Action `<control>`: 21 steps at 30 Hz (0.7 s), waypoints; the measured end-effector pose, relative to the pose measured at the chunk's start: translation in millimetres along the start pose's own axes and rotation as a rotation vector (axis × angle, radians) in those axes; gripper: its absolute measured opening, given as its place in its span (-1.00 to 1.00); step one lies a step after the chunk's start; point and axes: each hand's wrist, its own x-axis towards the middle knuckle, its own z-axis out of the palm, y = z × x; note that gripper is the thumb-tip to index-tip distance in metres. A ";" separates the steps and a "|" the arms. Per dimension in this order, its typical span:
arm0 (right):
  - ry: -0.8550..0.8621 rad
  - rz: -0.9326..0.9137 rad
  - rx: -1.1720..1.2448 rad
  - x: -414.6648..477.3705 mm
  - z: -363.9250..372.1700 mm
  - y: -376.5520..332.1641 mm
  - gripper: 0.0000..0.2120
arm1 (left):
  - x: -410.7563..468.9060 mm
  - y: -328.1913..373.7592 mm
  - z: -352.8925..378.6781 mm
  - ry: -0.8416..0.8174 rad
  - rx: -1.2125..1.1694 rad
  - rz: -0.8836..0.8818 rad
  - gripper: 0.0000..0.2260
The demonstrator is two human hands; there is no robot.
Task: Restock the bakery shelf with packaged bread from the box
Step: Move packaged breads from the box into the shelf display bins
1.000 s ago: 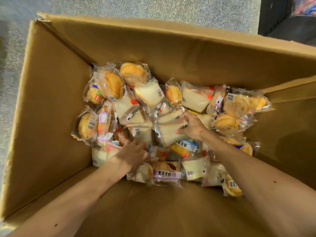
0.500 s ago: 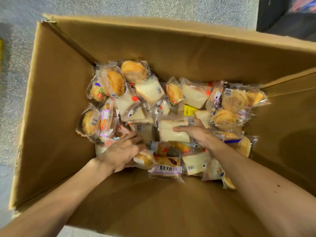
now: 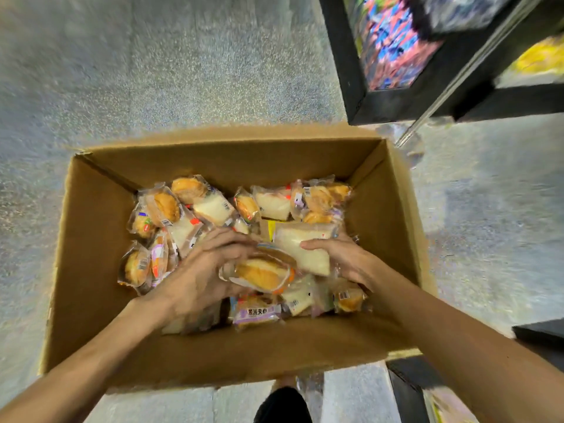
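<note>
Cardboard box (image 3: pixel 91 239) on speckled floor (image 3: pixel 152 87); left hand (image 3: pixel 198 279) grips bun (image 3: pixel 259 274), right hand (image 3: pixel 345 257) grips sandwich (image 3: pixel 305 248).

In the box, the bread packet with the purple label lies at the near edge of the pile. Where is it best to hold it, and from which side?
The purple-label packet lies flat, label up; bare box floor borders its near edge, while other packets crowd the far one. So probably pinch that near edge, top and bottom, coming from the near side.
</note>
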 end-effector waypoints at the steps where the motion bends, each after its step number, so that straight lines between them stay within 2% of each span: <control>1: -0.016 -0.020 0.027 -23.0 -6.5 -3.5 -0.28 | 7.6 16.1 -5.9 0.018 0.030 0.068 -0.56; 3: -0.023 -0.090 0.109 -66.5 -21.6 -7.9 -0.47 | 20.8 48.9 -15.3 0.039 0.101 0.222 -0.60; 6: -0.032 -0.206 0.154 -127.5 -50.4 -7.9 -0.41 | 35.6 97.5 -18.0 0.051 0.216 0.450 -0.67; 10: -0.038 -0.311 0.295 -215.3 -86.7 20.3 -0.76 | 54.1 167.0 -2.9 0.146 0.336 0.734 -0.69; 11: -0.036 -0.363 0.327 -237.6 -95.8 32.7 -0.78 | 59.3 187.7 3.5 0.156 0.342 0.808 -0.70; 13: -0.010 -0.444 0.365 -270.3 -110.2 54.3 -0.75 | 67.5 220.8 11.2 0.142 0.357 0.922 -0.68; 17: 0.182 -0.592 0.511 -361.2 -143.4 130.4 -0.76 | 71.9 314.4 45.4 0.006 0.353 1.041 -0.42; 18: 0.219 -0.632 0.566 -386.3 -150.0 155.2 -0.67 | 69.9 340.0 60.1 -0.016 0.339 1.099 -0.39; 19: 0.243 -0.672 0.618 -409.9 -154.5 179.4 -0.56 | 68.2 365.7 75.8 -0.026 0.316 1.170 -0.39; 21: 0.297 -0.725 0.690 -455.8 -160.5 229.6 -0.44 | 62.4 418.1 106.3 -0.059 0.301 1.318 -0.58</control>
